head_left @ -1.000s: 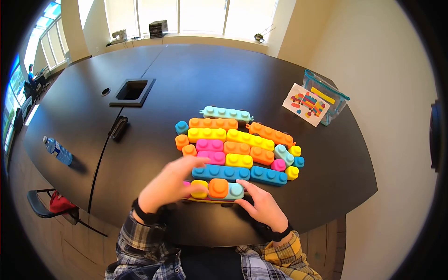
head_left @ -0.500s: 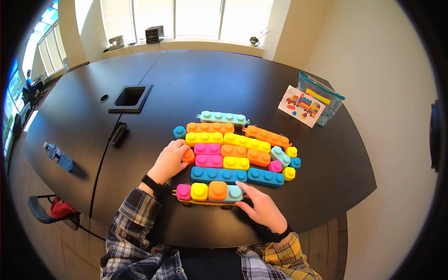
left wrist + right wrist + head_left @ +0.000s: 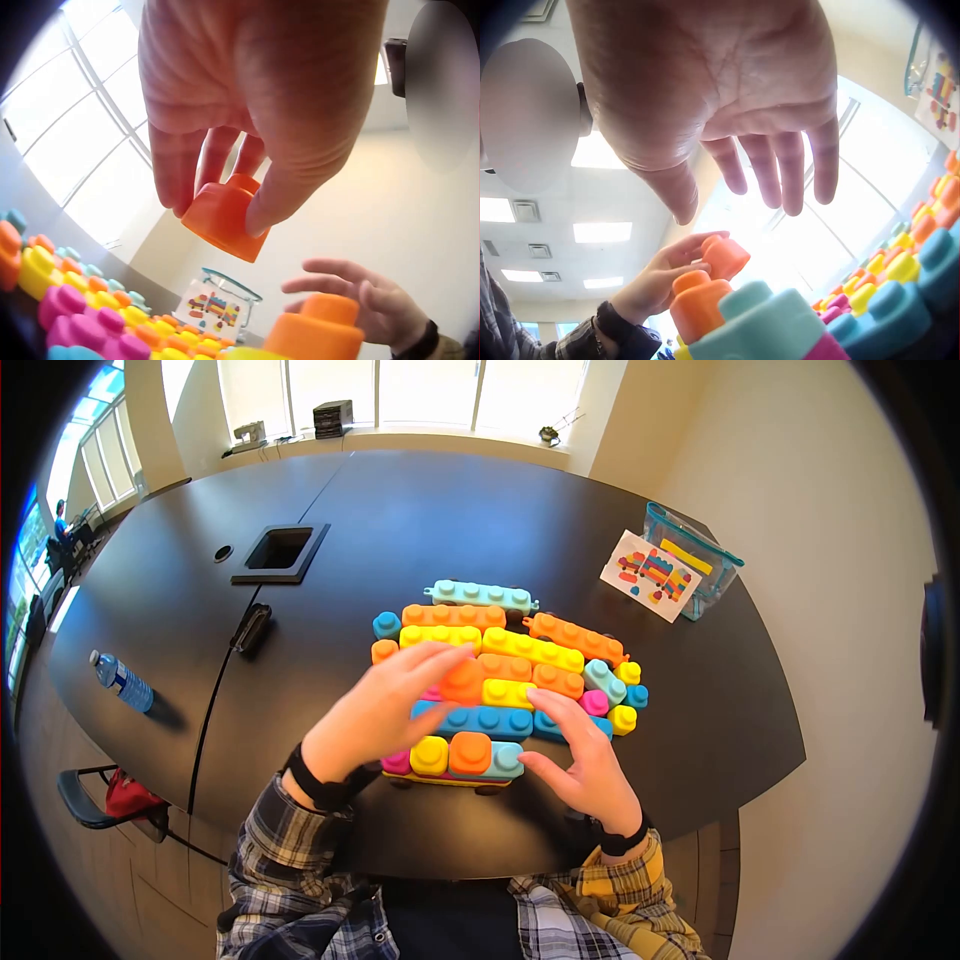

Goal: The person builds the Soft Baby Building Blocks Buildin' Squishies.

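Head view: at centre, the left hand has its grip pinching an orange block above the worktop; the right hand has its grip spread, near a block wagon at lower centre. Left wrist view: the pinched block sits mid-frame, tilted. Right wrist view: it shows at lower centre, below the right hand.

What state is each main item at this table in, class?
Left grip: pinching small orange block
Small orange block: in midair
Right grip: open, holding nothing
Near wheeled base: loaded with blocks
Turquoise wheeled base: studs bare
Orange wheeled base: studs bare
Bottle: standing
Picture card: leaning on clear pouch
Clear pouch: zip unclear
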Demonstrator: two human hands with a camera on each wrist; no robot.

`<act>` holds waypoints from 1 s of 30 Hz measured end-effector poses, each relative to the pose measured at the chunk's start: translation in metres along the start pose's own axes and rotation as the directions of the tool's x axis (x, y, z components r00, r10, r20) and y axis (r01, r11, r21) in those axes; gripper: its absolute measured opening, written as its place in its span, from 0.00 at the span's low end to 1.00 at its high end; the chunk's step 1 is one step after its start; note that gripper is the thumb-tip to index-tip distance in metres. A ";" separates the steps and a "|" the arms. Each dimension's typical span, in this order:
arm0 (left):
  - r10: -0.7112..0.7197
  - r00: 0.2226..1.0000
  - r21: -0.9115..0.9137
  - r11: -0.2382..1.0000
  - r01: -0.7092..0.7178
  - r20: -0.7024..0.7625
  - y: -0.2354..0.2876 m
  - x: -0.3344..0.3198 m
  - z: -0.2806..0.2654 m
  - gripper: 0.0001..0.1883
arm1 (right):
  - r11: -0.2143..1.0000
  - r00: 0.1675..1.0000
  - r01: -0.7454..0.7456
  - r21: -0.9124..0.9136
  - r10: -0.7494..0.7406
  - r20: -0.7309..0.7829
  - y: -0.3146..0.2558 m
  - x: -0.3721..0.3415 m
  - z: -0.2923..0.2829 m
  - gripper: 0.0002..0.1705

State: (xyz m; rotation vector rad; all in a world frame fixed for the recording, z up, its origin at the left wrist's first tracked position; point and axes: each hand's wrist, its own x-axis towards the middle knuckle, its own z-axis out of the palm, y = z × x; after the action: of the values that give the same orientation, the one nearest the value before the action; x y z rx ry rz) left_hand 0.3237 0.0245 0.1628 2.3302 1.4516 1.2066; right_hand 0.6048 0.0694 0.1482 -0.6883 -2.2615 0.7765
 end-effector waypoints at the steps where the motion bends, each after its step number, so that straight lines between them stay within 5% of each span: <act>1: 0.067 0.998 -0.011 0.998 -0.067 0.003 0.008 0.003 0.004 0.30 | 0.996 0.996 0.087 -0.017 -0.087 -0.016 -0.006 0.006 0.001 0.37; 7: 0.141 0.984 -0.121 0.984 -0.129 0.104 0.029 0.000 0.018 0.35 | 0.995 0.993 0.087 0.039 -0.084 -0.081 -0.002 0.011 0.014 0.34; 9: 0.059 0.991 -0.163 0.986 -0.038 0.121 0.030 -0.009 0.022 0.35 | 0.995 0.992 0.095 0.038 -0.092 -0.092 0.006 0.005 0.018 0.33; 11: -0.010 0.990 -0.203 0.978 0.039 0.139 0.037 -0.019 0.018 0.36 | 0.940 0.993 -0.025 0.340 0.063 -0.099 0.017 -0.006 0.024 0.32; 17: -0.106 0.966 0.062 0.994 0.094 0.234 0.017 -0.056 0.021 0.36 | 0.947 0.988 -0.145 0.285 0.153 -0.006 0.027 -0.024 0.022 0.28; 20: -0.199 0.944 0.004 0.979 0.205 0.262 0.015 -0.061 0.028 0.35 | 0.979 0.997 -0.074 0.192 0.071 0.022 0.031 -0.025 0.025 0.30; 30: -0.162 0.963 0.000 0.986 0.166 0.216 0.009 -0.068 0.033 0.38 | 0.964 0.994 -0.106 0.243 0.100 0.040 0.039 -0.028 0.032 0.32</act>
State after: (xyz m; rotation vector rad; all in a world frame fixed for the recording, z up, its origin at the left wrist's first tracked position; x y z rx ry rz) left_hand 0.3383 -0.0254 0.1076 2.1976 1.5147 0.8898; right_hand 0.6110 0.0672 0.0910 -0.6845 -2.1186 1.0999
